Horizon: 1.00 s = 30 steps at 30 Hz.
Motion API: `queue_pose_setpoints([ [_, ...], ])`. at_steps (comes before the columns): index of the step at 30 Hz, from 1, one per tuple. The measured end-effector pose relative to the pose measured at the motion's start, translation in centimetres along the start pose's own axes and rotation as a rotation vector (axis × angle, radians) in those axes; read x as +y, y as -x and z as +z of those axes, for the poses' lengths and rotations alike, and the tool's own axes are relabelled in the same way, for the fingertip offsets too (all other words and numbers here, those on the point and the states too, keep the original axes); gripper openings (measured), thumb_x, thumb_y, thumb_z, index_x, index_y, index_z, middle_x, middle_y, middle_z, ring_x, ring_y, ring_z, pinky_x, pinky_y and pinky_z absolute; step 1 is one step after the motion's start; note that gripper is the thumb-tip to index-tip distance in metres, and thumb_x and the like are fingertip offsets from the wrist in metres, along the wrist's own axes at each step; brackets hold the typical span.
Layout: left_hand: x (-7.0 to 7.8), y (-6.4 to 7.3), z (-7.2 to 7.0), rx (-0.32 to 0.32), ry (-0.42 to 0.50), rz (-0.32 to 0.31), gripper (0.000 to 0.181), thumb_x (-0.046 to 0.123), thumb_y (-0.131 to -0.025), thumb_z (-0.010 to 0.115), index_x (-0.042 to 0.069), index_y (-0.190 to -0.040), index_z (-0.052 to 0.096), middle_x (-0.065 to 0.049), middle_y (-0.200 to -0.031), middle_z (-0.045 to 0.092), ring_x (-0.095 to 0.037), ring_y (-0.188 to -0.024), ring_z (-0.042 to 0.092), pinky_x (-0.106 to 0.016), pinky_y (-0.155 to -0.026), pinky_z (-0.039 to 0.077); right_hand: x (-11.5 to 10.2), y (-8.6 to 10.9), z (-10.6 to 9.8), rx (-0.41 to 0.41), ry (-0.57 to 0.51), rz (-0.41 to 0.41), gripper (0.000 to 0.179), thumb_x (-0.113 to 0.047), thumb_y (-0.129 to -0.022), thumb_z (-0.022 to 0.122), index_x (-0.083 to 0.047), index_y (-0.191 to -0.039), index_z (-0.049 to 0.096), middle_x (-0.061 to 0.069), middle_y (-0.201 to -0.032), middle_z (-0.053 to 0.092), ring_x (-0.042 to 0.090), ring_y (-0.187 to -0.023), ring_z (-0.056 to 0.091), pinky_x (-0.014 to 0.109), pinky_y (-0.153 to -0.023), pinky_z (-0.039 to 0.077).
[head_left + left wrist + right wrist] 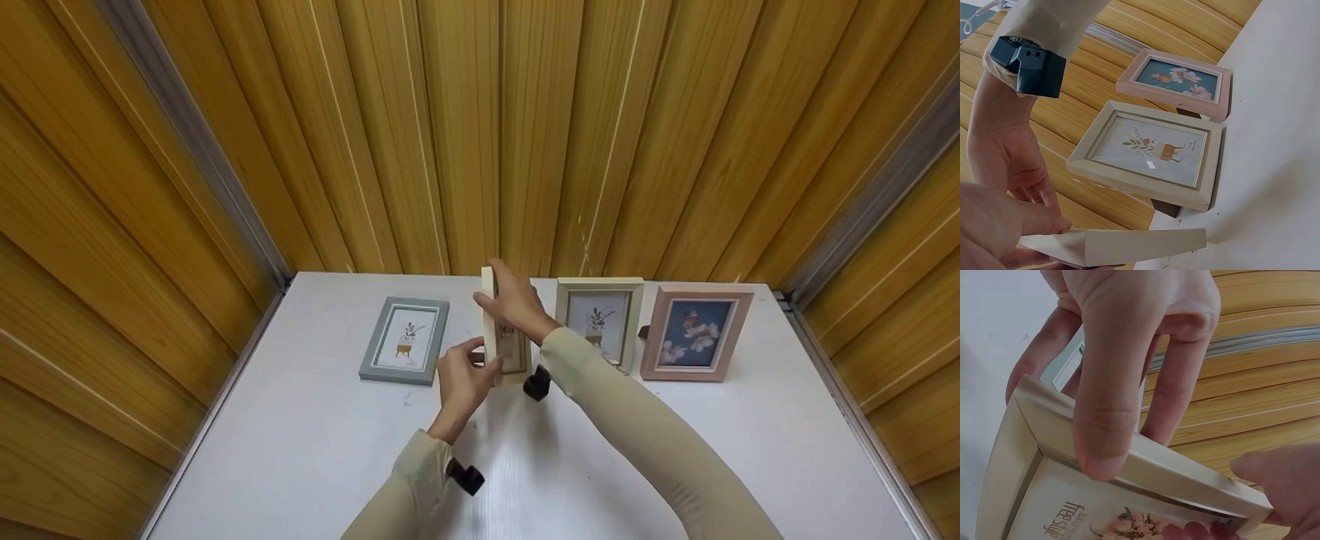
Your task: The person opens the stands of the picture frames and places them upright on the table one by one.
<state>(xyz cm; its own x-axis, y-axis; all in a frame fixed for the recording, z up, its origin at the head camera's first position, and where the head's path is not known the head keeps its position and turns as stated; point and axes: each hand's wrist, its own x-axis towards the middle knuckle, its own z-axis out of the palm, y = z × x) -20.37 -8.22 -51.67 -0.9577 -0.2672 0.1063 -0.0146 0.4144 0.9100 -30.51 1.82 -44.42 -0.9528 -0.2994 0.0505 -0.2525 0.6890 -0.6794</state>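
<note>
Both hands grip a cream picture frame [490, 322], held upright with its narrow edge toward me in the head view. Pink flowers and lettering show on its picture side [1100, 509] in the right wrist view. My left hand [463, 381] pinches the lower part, its thumb [1105, 427] over the front border. Higher up, my right hand [517, 304] has its thumb against the edge and fingers over the picture side. To the right stands another cream frame [1151, 152] with a plant picture. Whether the held frame touches the table cannot be told.
A grey-blue frame [405, 340] with a plant picture is left of the hands on the white table [300, 450]. At the right a pink frame [697, 332] with a blossom picture stands on a dark support. Wood-panelled walls [465, 135] enclose the back and sides.
</note>
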Motion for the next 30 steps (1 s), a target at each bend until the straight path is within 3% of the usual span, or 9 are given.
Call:
queue_pose_setpoints([
  [7, 0.0, 0.0, 0.2, 0.01, 0.009, 0.002, 0.036, 0.008, -0.082, 0.081, 0.001, -0.117, 0.075, -0.014, -0.088, 0.077, -0.018, -0.073, 0.075, -0.027, -0.056, 0.06, 0.1, -0.2, 0.3, 0.016, -0.003, 0.013, 0.065, -0.021, -0.1, 0.067, -0.013, -0.157, 0.038, 0.019, -0.142, 0.059, 0.035, -0.12, 0.063, 0.052, -0.095, 0.055],
  [21, 0.4, 0.3, 0.0, -0.024, -0.028, 0.035, 0.037, 0.013, -0.082, 0.083, 0.004, -0.117, 0.075, -0.009, -0.087, 0.076, -0.013, -0.068, 0.071, -0.027, -0.055, 0.059, 1.5, -0.5, -0.1, 0.016, -0.078, -0.053, 0.06, -0.018, -0.099, 0.066, -0.008, -0.154, 0.043, 0.019, -0.137, 0.061, 0.033, -0.12, 0.062, 0.052, -0.097, 0.054],
  [24, 0.6, 0.4, -0.2, -0.035, -0.008, 0.059, 0.039, 0.014, -0.082, 0.084, 0.003, -0.119, 0.074, -0.01, -0.089, 0.076, -0.014, -0.069, 0.072, -0.028, -0.056, 0.059, 1.9, -0.6, -0.5, 0.005, -0.126, -0.068, 0.059, -0.017, -0.1, 0.065, -0.008, -0.154, 0.043, 0.019, -0.129, 0.065, 0.03, -0.113, 0.065, 0.048, -0.093, 0.055],
  [30, 0.6, 0.5, -0.5, -0.102, 0.073, 0.073, 0.037, 0.013, -0.087, 0.081, 0.005, -0.122, 0.073, -0.012, -0.1, 0.077, -0.022, -0.077, 0.074, -0.028, -0.059, 0.06, 2.8, -0.8, -1.6, -0.053, -0.267, -0.069, 0.06, -0.016, -0.1, 0.064, -0.013, -0.156, 0.042, 0.017, -0.114, 0.064, 0.027, -0.096, 0.065, 0.036, -0.072, 0.058],
])
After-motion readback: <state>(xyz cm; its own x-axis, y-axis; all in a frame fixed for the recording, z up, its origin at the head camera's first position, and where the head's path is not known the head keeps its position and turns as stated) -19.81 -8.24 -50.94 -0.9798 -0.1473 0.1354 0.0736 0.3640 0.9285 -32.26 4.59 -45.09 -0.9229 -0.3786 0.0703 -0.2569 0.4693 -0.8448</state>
